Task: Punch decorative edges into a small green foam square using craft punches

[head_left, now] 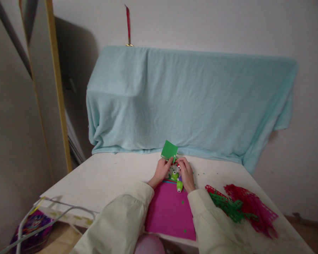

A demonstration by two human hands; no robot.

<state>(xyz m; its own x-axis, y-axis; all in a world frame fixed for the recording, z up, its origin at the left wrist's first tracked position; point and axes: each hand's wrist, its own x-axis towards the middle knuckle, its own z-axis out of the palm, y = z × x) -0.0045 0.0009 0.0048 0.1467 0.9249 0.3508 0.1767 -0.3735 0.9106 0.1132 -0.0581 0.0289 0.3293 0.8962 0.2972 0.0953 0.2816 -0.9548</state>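
Note:
My left hand pinches a small green paper square by its lower edge and holds it tilted above the table. My right hand is closed around a small craft punch right beside the paper; most of that punch is hidden under the fingers. Below the hands lie two small green craft punches on the top edge of a magenta sheet. Tiny green punched bits are scattered on the sheet and the table.
A white table carries a heap of punched red and green paper scraps at the right. A light blue cloth drapes a large object behind the table. Cables and a purple bundle sit at lower left.

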